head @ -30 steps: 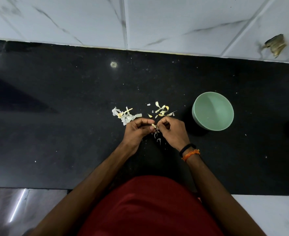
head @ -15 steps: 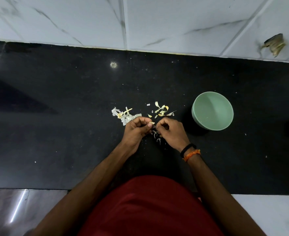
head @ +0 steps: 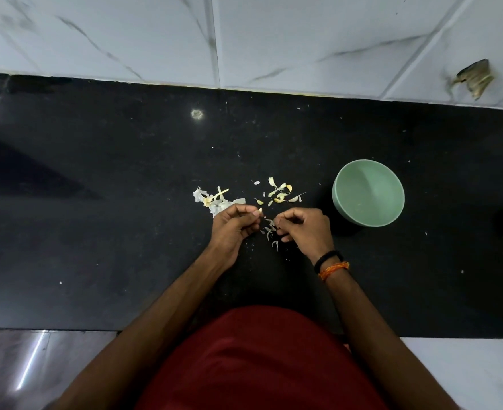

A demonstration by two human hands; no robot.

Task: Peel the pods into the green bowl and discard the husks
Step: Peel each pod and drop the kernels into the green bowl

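Note:
My left hand [head: 235, 224] pinches a small pale pod [head: 260, 210] between thumb and fingertips, just above the black counter. My right hand [head: 305, 229] hovers a short gap to its right with fingers curled; whether it holds a husk shred is hard to tell. Thin husk shreds [head: 269, 232] lie on the counter between and below the hands. A pile of white husks [head: 214, 199] sits just beyond my left hand, and yellowish pod pieces [head: 281, 192] lie beyond the gap. The green bowl [head: 368, 193] stands to the right of my right hand.
The black counter [head: 96, 232] runs across the view, backed by a white marble-tiled wall [head: 244, 39]. A broken spot [head: 475, 78] marks the wall at the upper right. The counter's near edge lies close to my red shirt.
My hands have pulled apart: the pod stays in my left hand, and my right hand has moved slightly to the right. More husk shreds lie between them.

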